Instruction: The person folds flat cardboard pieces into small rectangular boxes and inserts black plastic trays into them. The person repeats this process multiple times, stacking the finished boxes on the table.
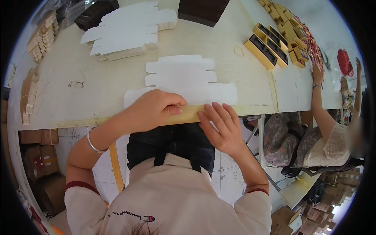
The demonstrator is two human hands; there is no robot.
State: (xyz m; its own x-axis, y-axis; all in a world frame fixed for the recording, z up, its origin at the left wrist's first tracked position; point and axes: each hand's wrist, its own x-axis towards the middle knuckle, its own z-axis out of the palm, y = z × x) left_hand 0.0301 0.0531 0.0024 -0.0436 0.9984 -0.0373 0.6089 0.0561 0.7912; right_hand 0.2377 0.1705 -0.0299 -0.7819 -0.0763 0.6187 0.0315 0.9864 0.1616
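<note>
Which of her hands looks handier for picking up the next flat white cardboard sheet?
Probably the left hand: it already rests on the nearest flat white sheet at the table edge. The right hand sits nearer her, fingertips on the long tan piece.

Both forearms come up from the lower edge and meet near the middle of the view. The left hand (150, 109) lies palm down, knuckles raised and fingers curled forward, its thumb stretched toward the right along the near edge of the work. A thin silver bangle (94, 145) circles the left wrist, and the left elbow is bent outward. The right hand (221, 127) sits just beside it, also palm down, with fingers (219, 111) spread and extended, their tips pressing flat. The right forearm slants down to the right, ending in a short sleeve with a dark red cuff.
</note>
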